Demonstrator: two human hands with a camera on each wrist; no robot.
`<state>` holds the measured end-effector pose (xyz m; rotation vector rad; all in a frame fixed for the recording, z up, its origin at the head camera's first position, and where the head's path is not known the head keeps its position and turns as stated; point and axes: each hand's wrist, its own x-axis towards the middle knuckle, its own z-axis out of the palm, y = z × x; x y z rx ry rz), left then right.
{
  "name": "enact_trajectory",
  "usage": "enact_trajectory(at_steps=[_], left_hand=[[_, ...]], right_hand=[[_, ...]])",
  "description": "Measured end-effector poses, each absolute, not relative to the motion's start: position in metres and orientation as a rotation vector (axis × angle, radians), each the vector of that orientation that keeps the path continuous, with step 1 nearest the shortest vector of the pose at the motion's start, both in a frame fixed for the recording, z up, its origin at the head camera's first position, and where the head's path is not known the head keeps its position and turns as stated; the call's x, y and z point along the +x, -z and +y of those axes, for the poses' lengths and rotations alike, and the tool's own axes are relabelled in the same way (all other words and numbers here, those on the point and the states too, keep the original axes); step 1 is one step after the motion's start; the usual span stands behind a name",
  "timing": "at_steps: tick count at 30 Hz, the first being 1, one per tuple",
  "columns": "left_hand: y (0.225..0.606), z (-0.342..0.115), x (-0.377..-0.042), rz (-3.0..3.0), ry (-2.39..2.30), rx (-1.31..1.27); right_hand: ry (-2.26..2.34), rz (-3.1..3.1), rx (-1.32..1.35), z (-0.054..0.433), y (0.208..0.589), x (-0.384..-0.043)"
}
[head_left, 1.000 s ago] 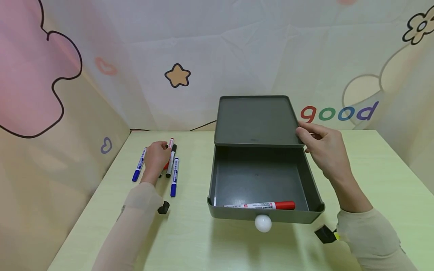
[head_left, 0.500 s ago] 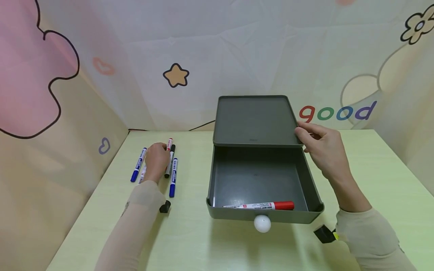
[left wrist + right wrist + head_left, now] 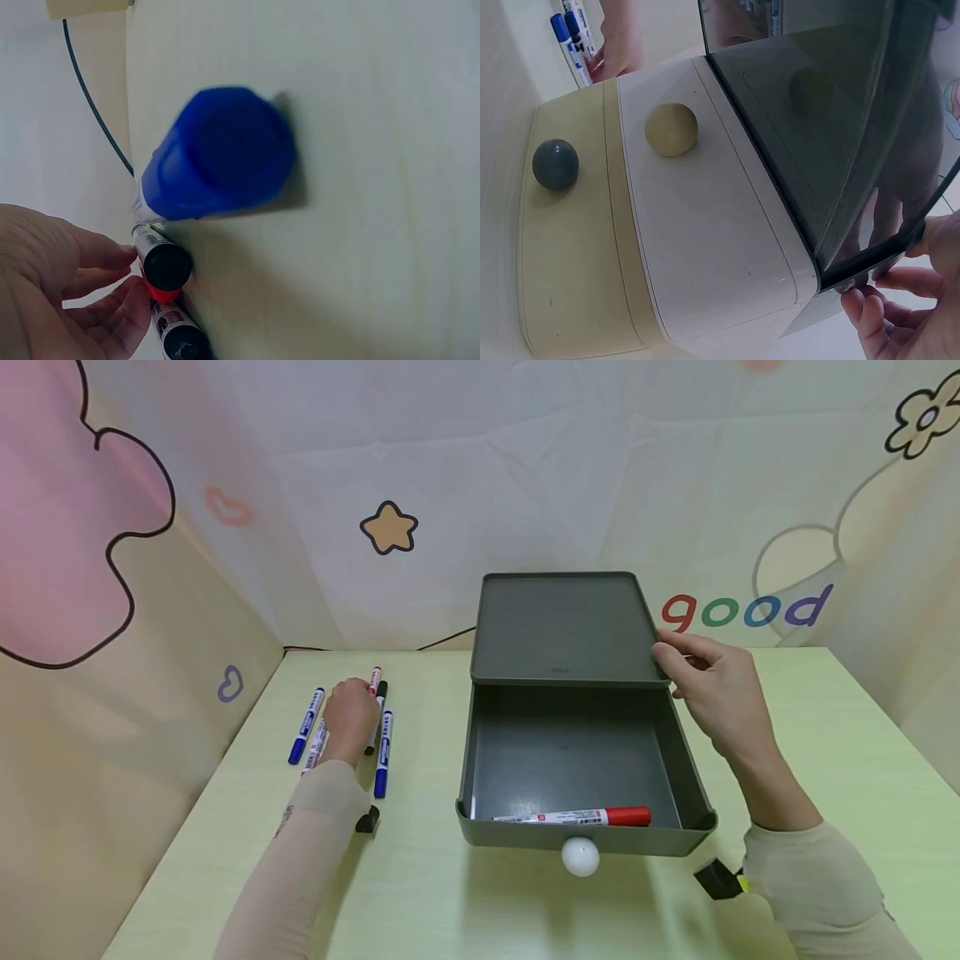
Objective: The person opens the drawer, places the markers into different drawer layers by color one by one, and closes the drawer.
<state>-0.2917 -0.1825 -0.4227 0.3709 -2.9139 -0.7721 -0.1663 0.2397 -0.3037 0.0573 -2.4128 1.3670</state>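
Note:
My left hand [image 3: 349, 714] reaches down into a loose group of markers. In the left wrist view its thumb and fingers are right at a marker with a black end [image 3: 166, 266] and a red cap [image 3: 161, 294] beneath it; I cannot tell whether they pinch either. Beside it lie a blue-capped marker [image 3: 384, 756], a black-capped marker [image 3: 381, 689] and another blue marker [image 3: 306, 727]. My right hand [image 3: 716, 697] holds the right edge of the dark grey top [image 3: 570, 627] of a drawer unit. The grey drawer [image 3: 566, 743] below is pulled out, with a red-capped marker [image 3: 592, 816] inside.
A white knob [image 3: 581, 857] sticks out from the drawer front. Under the top drawer, the right wrist view shows a white drawer [image 3: 705, 225] with a cream knob [image 3: 672, 130] and a cream drawer [image 3: 570, 262] with a dark knob [image 3: 556, 164]. Printed cloth [image 3: 555, 485] hangs behind the table.
My left hand has shifted slightly right and down over the markers, uncovering a white-barrelled one on its left and covering the red cap. The right hand keeps its place on the edge.

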Motion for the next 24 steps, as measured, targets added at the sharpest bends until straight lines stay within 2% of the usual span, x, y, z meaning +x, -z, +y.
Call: enact_trajectory(at_steps=[24], left_hand=[[0.425,-0.171,-0.290,-2.983,0.486,0.316]], right_hand=[[-1.338,-2.423,0.062,0.239,0.303,-0.166]])
